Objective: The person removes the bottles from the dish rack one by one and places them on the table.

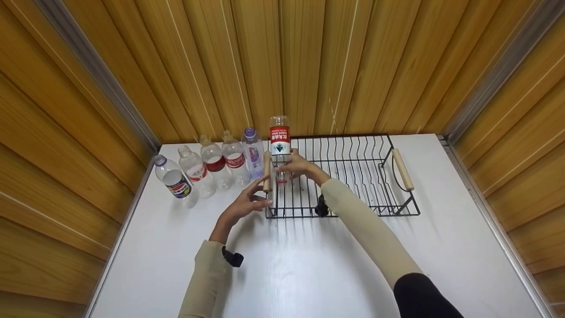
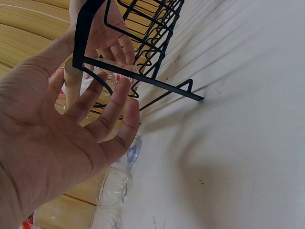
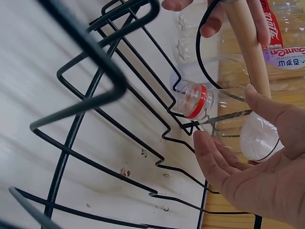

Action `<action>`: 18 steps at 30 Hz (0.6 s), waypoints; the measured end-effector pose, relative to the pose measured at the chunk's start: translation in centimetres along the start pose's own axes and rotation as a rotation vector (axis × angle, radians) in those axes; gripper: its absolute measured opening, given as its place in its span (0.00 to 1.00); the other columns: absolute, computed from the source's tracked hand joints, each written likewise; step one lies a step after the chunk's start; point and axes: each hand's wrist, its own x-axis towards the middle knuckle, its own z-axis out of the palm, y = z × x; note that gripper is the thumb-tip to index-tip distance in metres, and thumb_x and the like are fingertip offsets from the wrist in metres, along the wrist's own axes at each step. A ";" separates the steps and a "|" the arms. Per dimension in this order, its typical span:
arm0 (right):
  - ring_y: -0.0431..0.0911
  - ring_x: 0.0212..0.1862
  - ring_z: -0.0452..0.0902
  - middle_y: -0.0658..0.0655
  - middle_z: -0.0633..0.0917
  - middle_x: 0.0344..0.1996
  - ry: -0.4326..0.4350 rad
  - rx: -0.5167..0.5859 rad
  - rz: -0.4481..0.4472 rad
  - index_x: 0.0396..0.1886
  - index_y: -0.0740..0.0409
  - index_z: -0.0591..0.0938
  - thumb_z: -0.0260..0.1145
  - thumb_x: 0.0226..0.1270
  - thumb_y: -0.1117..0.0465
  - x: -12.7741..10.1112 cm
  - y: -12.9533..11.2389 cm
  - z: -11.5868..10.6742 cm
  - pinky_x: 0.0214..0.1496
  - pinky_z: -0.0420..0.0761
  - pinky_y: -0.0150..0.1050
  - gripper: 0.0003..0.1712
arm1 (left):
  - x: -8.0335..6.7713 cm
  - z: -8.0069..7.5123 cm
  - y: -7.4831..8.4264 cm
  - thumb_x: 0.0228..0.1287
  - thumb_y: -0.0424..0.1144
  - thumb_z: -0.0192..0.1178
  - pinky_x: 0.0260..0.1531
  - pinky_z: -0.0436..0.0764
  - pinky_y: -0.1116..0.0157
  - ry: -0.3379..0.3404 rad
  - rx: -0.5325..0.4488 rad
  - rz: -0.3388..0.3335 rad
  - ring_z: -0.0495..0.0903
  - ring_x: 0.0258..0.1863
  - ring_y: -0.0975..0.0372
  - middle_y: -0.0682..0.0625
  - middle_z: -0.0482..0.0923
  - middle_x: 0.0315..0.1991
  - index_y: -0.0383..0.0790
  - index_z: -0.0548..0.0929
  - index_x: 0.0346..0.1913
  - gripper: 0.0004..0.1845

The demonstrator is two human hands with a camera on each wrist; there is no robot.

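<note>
Upside down, a clear plastic bottle (image 1: 280, 141) with a red and white label stands at the left end of the black wire rack (image 1: 344, 172). My right hand (image 1: 301, 167) holds it near its neck, thumb and fingers on opposite sides. In the right wrist view the bottle's neck (image 3: 193, 100) has a red ring and no cap, and points down between the wires. My left hand (image 1: 247, 201) is at the rack's left wooden handle (image 1: 267, 171), its fingers loosely spread against the handle and end frame. The left wrist view shows its palm (image 2: 57, 138) holding nothing.
Several clear bottles stand upright left of the rack, among them a blue-capped one (image 1: 251, 152) close beside it and another (image 1: 174, 181) farthest left. The rack's other wooden handle (image 1: 402, 169) is on the right. Wood-patterned walls (image 1: 309, 66) border the white table (image 1: 287, 274).
</note>
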 end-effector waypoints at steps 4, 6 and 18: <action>0.61 0.59 0.78 0.75 0.73 0.66 0.007 0.026 0.025 0.76 0.63 0.45 0.73 0.65 0.62 -0.5 -0.2 -0.5 0.54 0.85 0.53 0.54 | 0.0 0.0 0.0 0.65 0.36 0.69 0.53 0.82 0.41 -0.007 -0.021 0.009 0.83 0.54 0.52 0.34 0.64 0.75 0.56 0.56 0.82 0.47; 0.60 0.57 0.78 0.75 0.73 0.65 0.010 0.030 0.035 0.76 0.62 0.45 0.72 0.65 0.62 -0.8 -0.3 -0.8 0.59 0.83 0.56 0.53 | 0.0 -0.1 0.1 0.66 0.36 0.69 0.52 0.82 0.42 -0.010 -0.029 0.006 0.83 0.53 0.52 0.34 0.64 0.75 0.55 0.56 0.82 0.47; 0.65 0.62 0.77 0.74 0.71 0.67 0.014 0.074 0.053 0.77 0.62 0.41 0.71 0.68 0.64 -3.0 0.0 -3.5 0.65 0.80 0.55 0.54 | 0.2 -0.3 -0.2 0.65 0.37 0.70 0.53 0.82 0.43 -0.027 -0.038 0.005 0.83 0.51 0.54 0.34 0.66 0.73 0.57 0.56 0.82 0.47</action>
